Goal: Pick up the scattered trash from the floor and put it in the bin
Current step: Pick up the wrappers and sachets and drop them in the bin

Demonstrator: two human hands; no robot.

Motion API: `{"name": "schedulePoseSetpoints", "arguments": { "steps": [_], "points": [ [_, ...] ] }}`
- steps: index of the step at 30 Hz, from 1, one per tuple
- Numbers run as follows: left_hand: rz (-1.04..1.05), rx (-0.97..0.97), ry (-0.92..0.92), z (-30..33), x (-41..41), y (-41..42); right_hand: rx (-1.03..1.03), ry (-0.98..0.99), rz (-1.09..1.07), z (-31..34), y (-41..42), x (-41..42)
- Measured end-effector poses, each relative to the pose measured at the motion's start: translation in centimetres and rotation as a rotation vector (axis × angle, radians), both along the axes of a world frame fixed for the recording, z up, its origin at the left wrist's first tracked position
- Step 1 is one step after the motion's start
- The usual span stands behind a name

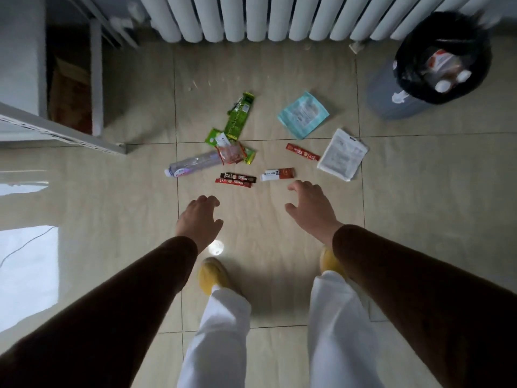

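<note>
Trash lies scattered on the tiled floor: a clear plastic bottle [194,164], green wrappers [238,116], a reddish snack packet [230,154], dark and red stick sachets [237,179], a white-and-red sachet [277,174], another red sachet [302,152], a teal pouch [303,114] and a white pouch [343,154]. The grey bin [397,103] with a black liner stands at the far right and holds some waste. My left hand [200,219] hovers open just short of the stick sachets. My right hand [312,210] hovers open just below the white-and-red sachet. Neither hand holds anything.
A white radiator [279,18] runs along the far wall. A white metal shelf frame [64,133] juts in from the left, with a cardboard box [71,96] under it. My yellow slippers [211,275] and white trousers are below the hands.
</note>
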State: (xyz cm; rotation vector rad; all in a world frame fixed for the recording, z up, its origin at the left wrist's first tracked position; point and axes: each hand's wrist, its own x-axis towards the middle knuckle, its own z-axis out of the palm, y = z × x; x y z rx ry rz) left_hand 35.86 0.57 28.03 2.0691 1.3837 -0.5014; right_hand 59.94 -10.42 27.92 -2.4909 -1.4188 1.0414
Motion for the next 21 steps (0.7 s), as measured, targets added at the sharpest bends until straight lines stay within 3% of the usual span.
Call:
{"name": "schedulePoseSetpoints", "arguments": {
  "steps": [7, 21],
  "points": [
    [-0.099, -0.018, 0.057, -2.8, -4.2, 7.8, -0.064, 0.040, -0.123, -3.3, 3.8, -4.9],
    [-0.218, -0.072, 0.153, -17.6, 0.3, 21.5, -0.129, 0.029, -0.122, -18.3, 15.3, -5.6]
  ]
}}
